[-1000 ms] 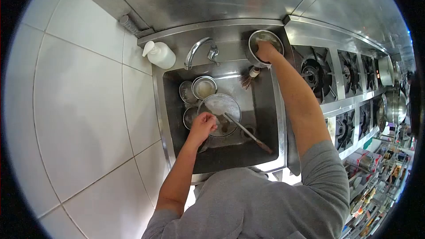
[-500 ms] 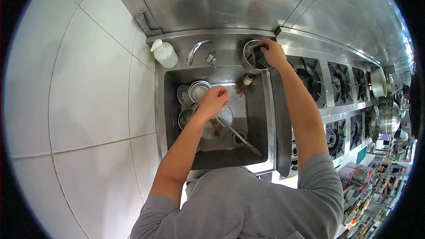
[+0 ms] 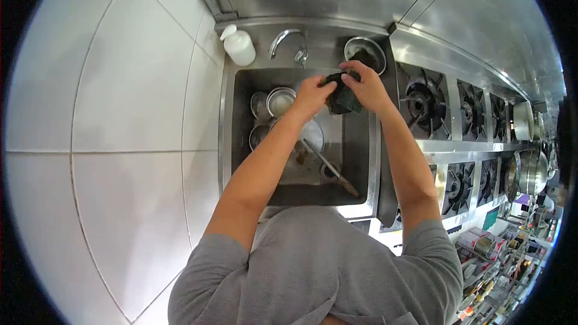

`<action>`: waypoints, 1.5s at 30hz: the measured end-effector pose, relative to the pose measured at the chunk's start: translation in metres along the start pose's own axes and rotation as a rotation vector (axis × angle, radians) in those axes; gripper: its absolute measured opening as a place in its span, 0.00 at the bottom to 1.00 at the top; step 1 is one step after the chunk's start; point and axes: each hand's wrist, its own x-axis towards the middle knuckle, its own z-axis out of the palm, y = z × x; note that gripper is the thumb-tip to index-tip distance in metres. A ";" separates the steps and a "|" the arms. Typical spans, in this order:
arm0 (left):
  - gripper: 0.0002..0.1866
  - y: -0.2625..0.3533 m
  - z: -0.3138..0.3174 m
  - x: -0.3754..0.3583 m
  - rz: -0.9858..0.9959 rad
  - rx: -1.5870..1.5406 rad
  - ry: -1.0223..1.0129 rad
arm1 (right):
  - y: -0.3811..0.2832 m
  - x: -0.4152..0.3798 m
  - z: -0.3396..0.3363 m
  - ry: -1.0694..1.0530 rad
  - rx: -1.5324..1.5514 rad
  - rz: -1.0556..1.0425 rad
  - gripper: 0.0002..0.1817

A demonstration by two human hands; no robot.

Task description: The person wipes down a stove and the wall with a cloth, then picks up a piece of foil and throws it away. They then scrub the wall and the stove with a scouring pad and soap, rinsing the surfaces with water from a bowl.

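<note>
Over the back right of the sink (image 3: 355, 144), both my hands hold a dark green-black scouring pad (image 3: 344, 97). My left hand (image 3: 314, 96) pinches its left side, thumb on top. My right hand (image 3: 368, 89) grips its upper right edge. Just behind my right hand, a round metal container (image 3: 380, 53) stands on the sink ledge with more dark material inside. Below my left hand lie metal bowls (image 3: 280, 102) and a round metal pan (image 3: 313, 135), partly hidden by my forearm. A long-handled tool (image 3: 328, 165) leans across the pan.
A curved faucet (image 3: 288, 35) rises behind the sink, with a white pump bottle (image 3: 239, 47) to its left. Gas burners (image 3: 421, 101) line the right side. A tiled wall (image 3: 126, 96) closes off the left.
My right hand has drawn the scouring pad out of the metal container and toward me. My left hand has moved right and up and taken hold of it too. The view has shifted slightly.
</note>
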 end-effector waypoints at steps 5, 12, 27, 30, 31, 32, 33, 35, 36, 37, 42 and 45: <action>0.15 -0.027 -0.025 -0.041 -0.190 0.199 0.172 | 0.023 -0.025 0.040 0.005 0.214 0.330 0.24; 0.20 -0.049 -0.046 -0.081 -0.452 -0.217 0.231 | 0.016 -0.052 0.068 -0.219 0.682 0.458 0.23; 0.16 -0.068 -0.074 -0.090 -0.244 -0.544 0.267 | -0.002 -0.077 0.087 0.034 0.060 -0.085 0.07; 0.16 -0.082 -0.082 -0.087 -0.261 -0.623 0.253 | -0.006 -0.080 0.097 0.084 0.157 -0.106 0.07; 0.16 -0.086 -0.086 -0.086 -0.283 -0.572 0.280 | -0.008 -0.080 0.099 0.184 0.114 -0.203 0.07; 0.17 -0.089 -0.090 -0.086 -0.304 -0.520 0.306 | -0.008 -0.081 0.098 0.185 0.116 -0.202 0.07; 0.17 -0.093 -0.092 -0.086 -0.304 -0.517 0.306 | -0.009 -0.082 0.095 0.173 0.065 -0.228 0.07; 0.21 -0.087 -0.093 -0.091 -0.337 -0.331 0.388 | -0.008 -0.083 0.094 0.162 0.016 -0.253 0.07; 0.21 -0.085 -0.093 -0.095 -0.338 -0.329 0.389 | -0.008 -0.084 0.096 0.118 0.056 -0.214 0.07; 0.24 -0.080 -0.093 -0.098 -0.264 0.134 0.435 | -0.008 -0.084 0.096 0.075 0.096 -0.176 0.07; 0.34 -0.019 -0.080 -0.129 0.062 1.103 0.179 | -0.015 -0.085 0.095 0.056 -0.016 -0.105 0.06; 0.33 -0.003 -0.065 -0.128 0.210 1.002 0.055 | -0.020 -0.088 0.100 0.000 -0.130 -0.122 0.06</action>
